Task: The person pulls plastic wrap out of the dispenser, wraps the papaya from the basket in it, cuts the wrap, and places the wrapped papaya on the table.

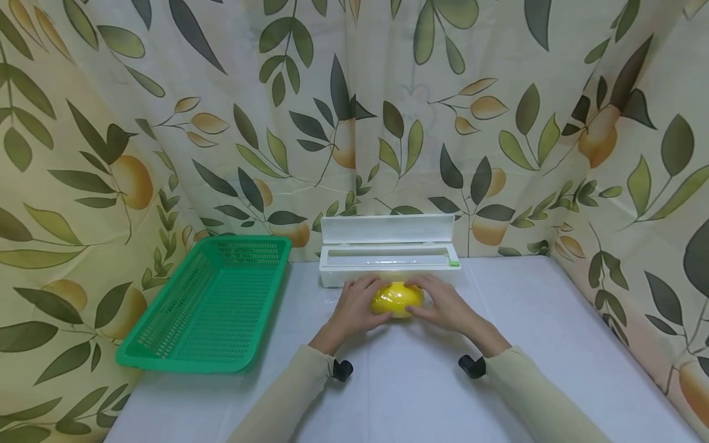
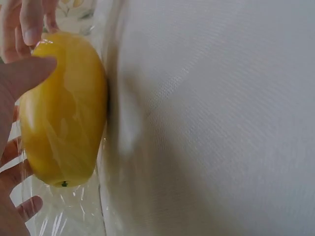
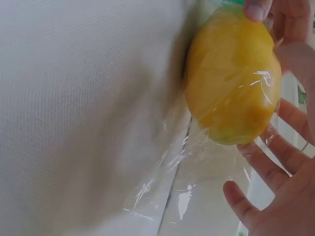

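A yellow oval fruit (image 1: 396,299) lies on the white-covered table, wrapped in clear, shiny cling film (image 3: 184,201). My left hand (image 1: 357,306) grips its left end, thumb on the near side and fingers on the far side. At the other end my right hand (image 1: 445,303) holds it the same way. In the left wrist view the fruit (image 2: 66,113) shows a small green stem mark, and loose film hangs past that end. Right behind the fruit stands a white cling film dispenser (image 1: 332,278) with its lid raised.
On the left side of the table sits a green perforated plastic basket (image 1: 255,363). The dispenser carries a small green piece (image 1: 454,264) at its right end. Leaf-and-fruit patterned curtains (image 1: 388,135) surround the table at the back and sides.
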Action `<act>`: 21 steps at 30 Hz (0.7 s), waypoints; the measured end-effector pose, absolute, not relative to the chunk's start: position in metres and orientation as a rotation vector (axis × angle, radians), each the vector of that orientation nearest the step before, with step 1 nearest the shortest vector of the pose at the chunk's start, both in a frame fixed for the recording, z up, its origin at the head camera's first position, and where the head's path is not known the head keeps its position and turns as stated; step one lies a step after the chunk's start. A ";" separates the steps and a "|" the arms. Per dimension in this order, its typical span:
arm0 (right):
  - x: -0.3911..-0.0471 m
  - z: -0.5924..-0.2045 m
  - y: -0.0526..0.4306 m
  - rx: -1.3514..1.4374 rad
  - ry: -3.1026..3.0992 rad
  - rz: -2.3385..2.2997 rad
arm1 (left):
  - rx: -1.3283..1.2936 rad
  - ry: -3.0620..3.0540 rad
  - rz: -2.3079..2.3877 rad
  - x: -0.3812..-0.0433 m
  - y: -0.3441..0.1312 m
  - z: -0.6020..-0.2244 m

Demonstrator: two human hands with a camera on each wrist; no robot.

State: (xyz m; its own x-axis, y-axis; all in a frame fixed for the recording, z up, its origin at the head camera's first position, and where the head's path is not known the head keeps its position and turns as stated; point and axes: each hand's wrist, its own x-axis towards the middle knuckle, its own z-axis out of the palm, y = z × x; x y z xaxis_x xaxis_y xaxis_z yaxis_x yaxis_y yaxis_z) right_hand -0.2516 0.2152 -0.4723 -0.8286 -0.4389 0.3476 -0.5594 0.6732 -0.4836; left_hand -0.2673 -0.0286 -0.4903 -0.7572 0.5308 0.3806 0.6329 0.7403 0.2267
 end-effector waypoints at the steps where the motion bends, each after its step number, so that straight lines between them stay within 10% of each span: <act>1: -0.251 -0.472 0.215 0.810 -2.689 0.877 | -0.911 -2.645 -0.508 -0.268 -0.029 -0.491; 21: -0.277 -0.463 0.221 0.782 -2.801 0.944 | -0.915 -2.723 -0.899 -0.299 -0.034 -0.480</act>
State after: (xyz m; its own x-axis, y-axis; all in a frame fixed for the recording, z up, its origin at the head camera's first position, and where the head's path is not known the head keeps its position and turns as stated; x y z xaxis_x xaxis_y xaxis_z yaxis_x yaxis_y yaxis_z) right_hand -0.2767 0.2208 -0.4632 -0.8660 -0.4415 0.2349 -0.4936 0.6791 -0.5433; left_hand -0.2987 -0.0337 -0.4804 -0.8071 0.5087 0.2996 0.5871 0.6382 0.4981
